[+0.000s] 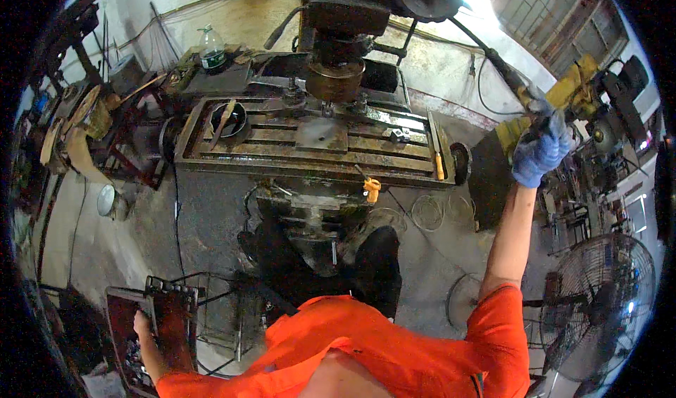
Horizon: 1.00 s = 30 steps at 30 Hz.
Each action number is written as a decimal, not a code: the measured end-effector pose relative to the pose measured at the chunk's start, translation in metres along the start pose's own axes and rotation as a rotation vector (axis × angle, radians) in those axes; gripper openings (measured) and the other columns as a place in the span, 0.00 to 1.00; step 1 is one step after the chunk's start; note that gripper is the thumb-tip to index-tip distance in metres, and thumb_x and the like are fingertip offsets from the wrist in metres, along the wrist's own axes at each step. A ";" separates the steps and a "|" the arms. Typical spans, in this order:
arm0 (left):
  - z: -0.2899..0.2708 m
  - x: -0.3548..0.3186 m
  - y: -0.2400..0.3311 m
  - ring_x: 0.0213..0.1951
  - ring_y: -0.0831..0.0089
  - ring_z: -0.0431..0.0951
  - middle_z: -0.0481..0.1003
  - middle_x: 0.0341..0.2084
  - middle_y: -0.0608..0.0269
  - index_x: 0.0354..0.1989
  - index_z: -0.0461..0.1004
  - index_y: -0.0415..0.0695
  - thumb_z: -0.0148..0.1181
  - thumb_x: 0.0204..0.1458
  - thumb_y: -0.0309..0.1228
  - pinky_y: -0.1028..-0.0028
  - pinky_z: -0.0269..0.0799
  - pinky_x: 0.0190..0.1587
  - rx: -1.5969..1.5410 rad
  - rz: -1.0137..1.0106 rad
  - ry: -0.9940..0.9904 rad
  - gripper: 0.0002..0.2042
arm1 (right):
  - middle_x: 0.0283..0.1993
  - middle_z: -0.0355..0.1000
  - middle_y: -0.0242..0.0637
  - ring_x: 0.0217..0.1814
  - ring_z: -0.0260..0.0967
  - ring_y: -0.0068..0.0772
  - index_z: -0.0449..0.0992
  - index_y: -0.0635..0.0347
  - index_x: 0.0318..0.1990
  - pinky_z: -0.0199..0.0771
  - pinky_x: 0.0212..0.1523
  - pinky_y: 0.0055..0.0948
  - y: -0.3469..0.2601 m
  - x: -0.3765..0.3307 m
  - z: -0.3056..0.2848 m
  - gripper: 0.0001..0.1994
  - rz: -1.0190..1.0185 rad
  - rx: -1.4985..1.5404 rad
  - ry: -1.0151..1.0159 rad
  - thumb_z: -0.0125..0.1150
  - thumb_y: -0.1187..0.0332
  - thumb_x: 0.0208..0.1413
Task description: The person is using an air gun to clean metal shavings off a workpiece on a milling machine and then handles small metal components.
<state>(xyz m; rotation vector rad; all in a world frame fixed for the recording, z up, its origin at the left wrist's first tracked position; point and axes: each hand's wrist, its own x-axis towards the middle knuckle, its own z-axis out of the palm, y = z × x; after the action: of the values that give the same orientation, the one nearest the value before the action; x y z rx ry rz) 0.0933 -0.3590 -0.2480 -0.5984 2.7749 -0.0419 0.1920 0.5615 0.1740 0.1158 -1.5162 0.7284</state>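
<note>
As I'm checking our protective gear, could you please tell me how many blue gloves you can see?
1 blue glove, worn on the right hand, right of the machine table; others may be hidden in the clutter.

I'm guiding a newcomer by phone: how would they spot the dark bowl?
Find the long, slotted metal worktable. Near its left end sits the dark bowl. Unlike its neighbours, it is round and open, with a brush-like tool across it.

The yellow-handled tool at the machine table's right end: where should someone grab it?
Probably by its yellow handle, reaching from the near side of the machine table: the handle looks thicker and lies nearest, while the slim shaft points away.
</note>
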 end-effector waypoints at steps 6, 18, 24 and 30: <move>0.015 0.024 -0.013 0.36 0.49 0.71 0.71 0.32 0.45 0.37 0.68 0.36 0.51 0.42 0.31 0.58 0.68 0.37 -0.039 -0.096 -0.041 0.14 | 0.27 0.73 0.38 0.24 0.68 0.34 0.74 0.63 0.30 0.66 0.26 0.25 0.002 0.062 -0.003 0.08 -0.920 -0.675 -0.063 0.54 0.83 0.39; 0.002 0.011 -0.055 0.29 0.60 0.70 0.70 0.25 0.53 0.37 0.67 0.33 0.57 0.35 0.26 0.62 0.67 0.34 -0.974 0.203 0.280 0.17 | 0.46 0.70 0.43 0.46 0.69 0.37 0.72 0.68 0.42 0.68 0.49 0.34 -0.022 0.030 -0.021 0.13 -0.351 -0.482 -0.097 0.52 0.73 0.48; -0.091 -0.043 -0.009 0.41 0.62 0.72 0.71 0.39 0.52 0.48 0.63 0.37 0.55 0.49 0.28 0.58 0.64 0.52 -2.057 0.130 0.284 0.18 | 0.27 0.72 0.33 0.25 0.64 0.21 0.76 0.62 0.30 0.65 0.28 0.23 0.062 -0.201 -0.028 0.11 0.894 -0.220 -0.484 0.53 0.64 0.49; -0.186 -0.047 0.095 0.46 0.62 0.69 0.70 0.41 0.53 0.42 0.68 0.36 0.52 0.51 0.31 0.57 0.59 0.57 -2.350 0.507 0.072 0.13 | 0.34 0.74 0.33 0.35 0.68 0.29 0.74 0.62 0.41 0.66 0.38 0.29 0.108 -0.337 0.019 0.20 1.281 -0.196 -0.790 0.62 0.57 0.43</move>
<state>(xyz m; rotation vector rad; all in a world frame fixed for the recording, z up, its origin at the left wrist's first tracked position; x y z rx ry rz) 0.0410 -0.2593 -0.0657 -0.0772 1.4243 3.1549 0.1585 0.5159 -0.1759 -0.8969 -2.3739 1.6425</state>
